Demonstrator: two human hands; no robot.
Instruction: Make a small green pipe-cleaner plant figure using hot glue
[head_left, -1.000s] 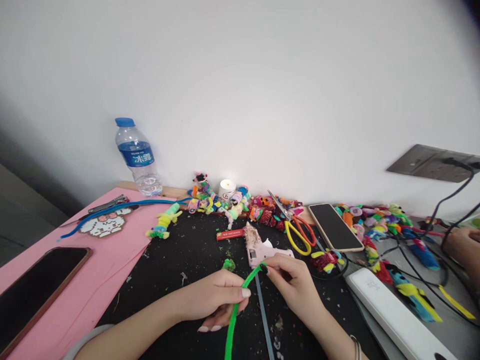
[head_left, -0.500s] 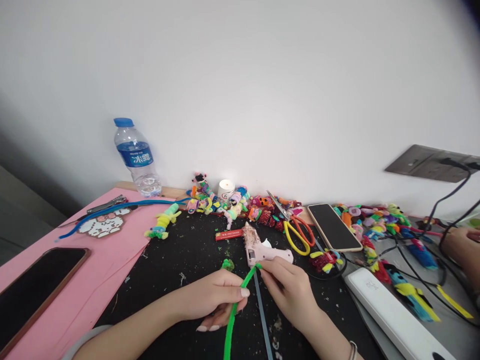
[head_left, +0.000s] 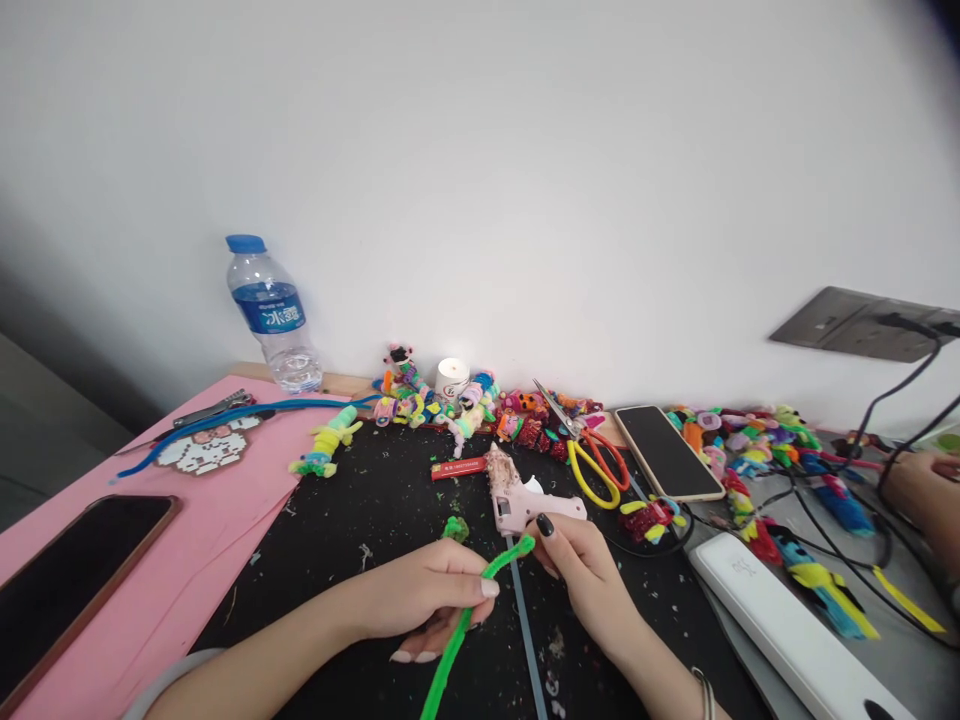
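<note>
A bright green pipe cleaner (head_left: 465, 630) runs from the bottom edge up to the middle of the black mat (head_left: 360, 520). My left hand (head_left: 431, 600) is closed around its middle, thumb pressed on the stem. My right hand (head_left: 581, 570) pinches the upper tip between thumb and fingers, index finger raised. A pink glue gun (head_left: 521, 495) lies just beyond the fingers, and a thin grey stick (head_left: 525, 630) lies on the mat under my hands.
Yellow and orange scissors (head_left: 592, 460), a phone (head_left: 667, 450), a red lighter (head_left: 457, 468), a lit candle (head_left: 452, 378) and several pipe-cleaner figures (head_left: 420, 400) line the back. A water bottle (head_left: 271, 315) stands left. Another phone (head_left: 67, 580) lies on pink paper (head_left: 187, 560). Another person's hand (head_left: 926, 490) is at right.
The pipe cleaner's lower end has swung left and its upper part has tilted flatter. My right hand has shifted its pinch at the tip, index finger now lifted.
</note>
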